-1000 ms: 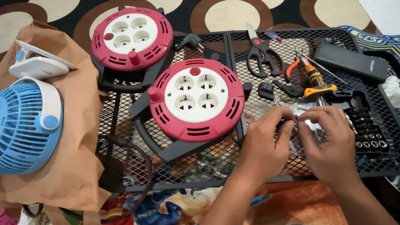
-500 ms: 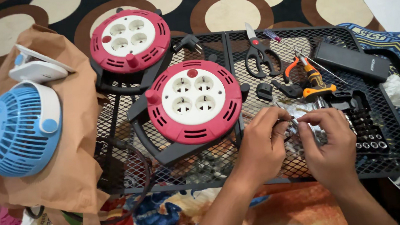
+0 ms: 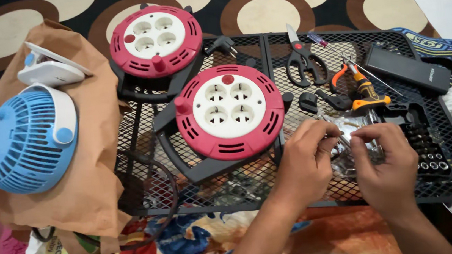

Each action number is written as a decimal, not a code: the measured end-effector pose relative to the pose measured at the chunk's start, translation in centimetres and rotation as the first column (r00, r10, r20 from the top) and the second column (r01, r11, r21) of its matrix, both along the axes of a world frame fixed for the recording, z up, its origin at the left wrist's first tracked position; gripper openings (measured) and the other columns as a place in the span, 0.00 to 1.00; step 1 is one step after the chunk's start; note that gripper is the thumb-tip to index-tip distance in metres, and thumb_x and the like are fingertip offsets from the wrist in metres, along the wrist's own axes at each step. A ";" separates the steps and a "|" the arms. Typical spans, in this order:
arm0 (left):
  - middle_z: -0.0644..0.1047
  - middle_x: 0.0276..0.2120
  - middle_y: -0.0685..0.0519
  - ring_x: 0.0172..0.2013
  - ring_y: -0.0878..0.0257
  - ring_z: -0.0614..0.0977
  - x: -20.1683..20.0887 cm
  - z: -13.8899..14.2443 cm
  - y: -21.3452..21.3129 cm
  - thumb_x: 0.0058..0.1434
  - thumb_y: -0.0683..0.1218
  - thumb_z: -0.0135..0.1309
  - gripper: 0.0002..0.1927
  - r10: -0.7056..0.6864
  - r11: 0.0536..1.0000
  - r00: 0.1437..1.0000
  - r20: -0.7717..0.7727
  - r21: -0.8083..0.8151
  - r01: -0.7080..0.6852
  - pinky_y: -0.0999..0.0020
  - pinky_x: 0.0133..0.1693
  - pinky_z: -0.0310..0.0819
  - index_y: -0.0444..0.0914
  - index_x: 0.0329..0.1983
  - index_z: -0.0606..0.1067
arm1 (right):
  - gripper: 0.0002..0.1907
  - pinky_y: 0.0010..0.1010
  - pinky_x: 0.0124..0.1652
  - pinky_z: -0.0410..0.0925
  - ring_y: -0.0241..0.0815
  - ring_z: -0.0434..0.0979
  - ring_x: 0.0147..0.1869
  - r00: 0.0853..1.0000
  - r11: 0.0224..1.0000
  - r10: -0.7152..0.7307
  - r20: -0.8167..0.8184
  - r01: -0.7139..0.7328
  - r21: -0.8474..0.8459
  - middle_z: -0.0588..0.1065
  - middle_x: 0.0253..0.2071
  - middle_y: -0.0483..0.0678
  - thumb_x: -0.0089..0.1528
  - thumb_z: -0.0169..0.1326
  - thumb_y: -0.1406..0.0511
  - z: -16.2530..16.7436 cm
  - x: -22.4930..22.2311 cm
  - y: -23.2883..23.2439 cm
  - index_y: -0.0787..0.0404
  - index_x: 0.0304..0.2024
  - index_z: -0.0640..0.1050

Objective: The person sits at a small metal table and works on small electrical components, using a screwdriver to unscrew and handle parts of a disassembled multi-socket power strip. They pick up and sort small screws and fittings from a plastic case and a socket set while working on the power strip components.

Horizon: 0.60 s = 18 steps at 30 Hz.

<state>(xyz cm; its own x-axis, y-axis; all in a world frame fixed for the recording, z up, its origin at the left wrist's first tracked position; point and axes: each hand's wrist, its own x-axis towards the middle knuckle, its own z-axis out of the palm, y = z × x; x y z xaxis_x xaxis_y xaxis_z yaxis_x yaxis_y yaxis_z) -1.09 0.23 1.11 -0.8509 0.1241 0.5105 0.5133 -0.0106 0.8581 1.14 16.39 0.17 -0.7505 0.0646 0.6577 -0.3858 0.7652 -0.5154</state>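
Both hands have drifted slightly toward the mesh rack's [image 3: 200, 201] near edge since the earlier frame. Left hand [image 3: 308, 164] and right hand [image 3: 385, 162] face each other, fingertips pinching a crinkled clear plastic packet [image 3: 348, 132] between them — glinting, contents unclear. It lies just beyond the knuckles, equally close to both. Farther off: red cable reel [image 3: 229, 112], pliers [image 3: 355, 84], scissors [image 3: 302, 59].
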 end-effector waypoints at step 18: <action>0.77 0.39 0.45 0.41 0.49 0.82 0.2 0.4 0.0 0.61 0.35 0.55 0.09 -0.002 0.996 1.000 0.005 -0.095 0.003 0.61 0.44 0.76 0.34 0.44 0.75 | 0.13 0.38 0.50 0.67 0.51 0.76 0.48 0.997 0.996 0.081 -0.008 -0.081 0.030 0.77 0.42 0.52 0.58 0.64 0.68 1.3 0.6 -0.6 0.63 0.44 0.79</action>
